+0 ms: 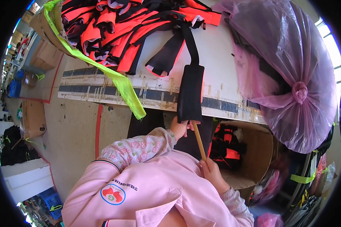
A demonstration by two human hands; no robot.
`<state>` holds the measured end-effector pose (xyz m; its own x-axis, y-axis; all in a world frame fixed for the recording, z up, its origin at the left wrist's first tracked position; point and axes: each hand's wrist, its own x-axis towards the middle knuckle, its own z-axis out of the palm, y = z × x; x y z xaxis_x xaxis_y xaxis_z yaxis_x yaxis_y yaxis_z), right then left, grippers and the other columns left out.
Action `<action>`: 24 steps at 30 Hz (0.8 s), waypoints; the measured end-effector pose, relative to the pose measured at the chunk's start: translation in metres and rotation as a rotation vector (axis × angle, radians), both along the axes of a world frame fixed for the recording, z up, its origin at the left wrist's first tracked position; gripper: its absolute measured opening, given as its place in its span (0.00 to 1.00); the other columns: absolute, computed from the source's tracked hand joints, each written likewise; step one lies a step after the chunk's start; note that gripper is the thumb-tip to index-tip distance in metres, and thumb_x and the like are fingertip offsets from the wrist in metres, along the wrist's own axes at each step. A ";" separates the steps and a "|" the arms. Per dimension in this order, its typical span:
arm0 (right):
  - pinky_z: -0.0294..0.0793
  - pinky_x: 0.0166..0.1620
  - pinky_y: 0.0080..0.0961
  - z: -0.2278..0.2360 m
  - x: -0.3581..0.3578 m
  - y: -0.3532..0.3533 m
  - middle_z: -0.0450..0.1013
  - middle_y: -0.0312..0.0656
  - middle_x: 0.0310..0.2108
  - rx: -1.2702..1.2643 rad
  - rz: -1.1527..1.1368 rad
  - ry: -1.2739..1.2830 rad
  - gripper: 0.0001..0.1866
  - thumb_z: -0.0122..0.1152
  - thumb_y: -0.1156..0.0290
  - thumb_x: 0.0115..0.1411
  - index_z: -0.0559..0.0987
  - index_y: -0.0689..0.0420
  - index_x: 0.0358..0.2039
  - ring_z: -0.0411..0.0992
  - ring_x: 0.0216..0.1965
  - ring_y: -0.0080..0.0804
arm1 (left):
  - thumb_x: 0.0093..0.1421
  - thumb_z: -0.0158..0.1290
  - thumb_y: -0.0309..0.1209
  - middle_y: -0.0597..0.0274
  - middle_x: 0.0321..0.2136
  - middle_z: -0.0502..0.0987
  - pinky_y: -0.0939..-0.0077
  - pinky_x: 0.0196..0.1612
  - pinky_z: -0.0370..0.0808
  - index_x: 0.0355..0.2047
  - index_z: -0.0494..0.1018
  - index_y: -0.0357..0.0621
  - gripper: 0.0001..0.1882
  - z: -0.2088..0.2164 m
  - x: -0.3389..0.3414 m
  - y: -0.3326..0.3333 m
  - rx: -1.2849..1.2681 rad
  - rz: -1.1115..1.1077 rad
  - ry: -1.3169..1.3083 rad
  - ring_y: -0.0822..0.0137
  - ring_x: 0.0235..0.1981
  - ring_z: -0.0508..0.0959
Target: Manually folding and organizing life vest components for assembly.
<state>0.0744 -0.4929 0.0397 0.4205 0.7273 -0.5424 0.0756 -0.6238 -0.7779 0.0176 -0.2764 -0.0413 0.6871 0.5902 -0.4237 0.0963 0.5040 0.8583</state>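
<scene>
A black fabric sleeve (pixel 190 90) with a narrow black strap (pixel 190 43) hangs over the near edge of the table. My left hand (pixel 180 128) is closed on the sleeve's lower end, with part of the fingers hidden by the cloth. My right hand (pixel 212 172), lower and to the right, is closed around a slim wooden stick (pixel 199 140). The stick's upper end goes in at the sleeve's lower opening, next to my left fingers. How far it reaches inside is hidden.
Orange and black fabric pieces (pixel 113 28) are heaped on the white table (pixel 219 68). A tied purple plastic bag (pixel 288 49) bulges over its right side. Below stands an open cardboard box (pixel 255 147) holding similar pieces. A neon-yellow strip (pixel 121 85) hangs at the left.
</scene>
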 end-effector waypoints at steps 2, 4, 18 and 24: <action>0.60 0.16 0.22 -0.002 0.013 0.034 0.64 0.37 0.12 0.014 -0.012 0.186 0.12 0.46 0.67 0.63 0.70 0.61 0.27 0.64 0.13 0.22 | 0.66 0.38 0.39 0.60 0.30 0.79 0.83 0.13 0.65 0.35 0.74 0.40 0.19 -0.008 0.000 -0.003 0.040 -0.022 0.056 0.74 0.16 0.73; 0.55 0.12 0.19 -0.007 0.025 0.078 0.61 0.32 0.11 0.104 -0.097 0.346 0.14 0.44 0.65 0.65 0.70 0.60 0.26 0.57 0.09 0.18 | 0.66 0.37 0.39 0.60 0.30 0.79 0.83 0.11 0.64 0.35 0.75 0.41 0.19 -0.007 0.001 -0.004 0.049 -0.039 0.107 0.74 0.16 0.73; 0.67 0.23 0.28 -0.034 0.090 -0.008 0.68 0.46 0.18 0.373 0.177 -0.476 0.08 0.55 0.68 0.58 0.74 0.61 0.31 0.70 0.18 0.34 | 0.65 0.38 0.38 0.58 0.24 0.77 0.83 0.21 0.71 0.42 0.73 0.34 0.20 0.044 0.014 0.070 0.105 0.033 -0.037 0.71 0.18 0.74; 0.68 0.26 0.28 -0.033 0.135 0.011 0.70 0.45 0.20 0.269 -0.333 -0.574 0.10 0.54 0.68 0.60 0.75 0.62 0.34 0.68 0.20 0.33 | 0.65 0.40 0.40 0.55 0.28 0.78 0.83 0.19 0.71 0.40 0.74 0.36 0.20 0.052 0.021 0.076 -0.029 -0.036 0.022 0.72 0.18 0.74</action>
<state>0.2094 -0.4824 0.0066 0.8085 0.5884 0.0113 0.3584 -0.4770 -0.8025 0.0385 -0.2008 0.0108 0.6979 0.5530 -0.4551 0.1331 0.5243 0.8411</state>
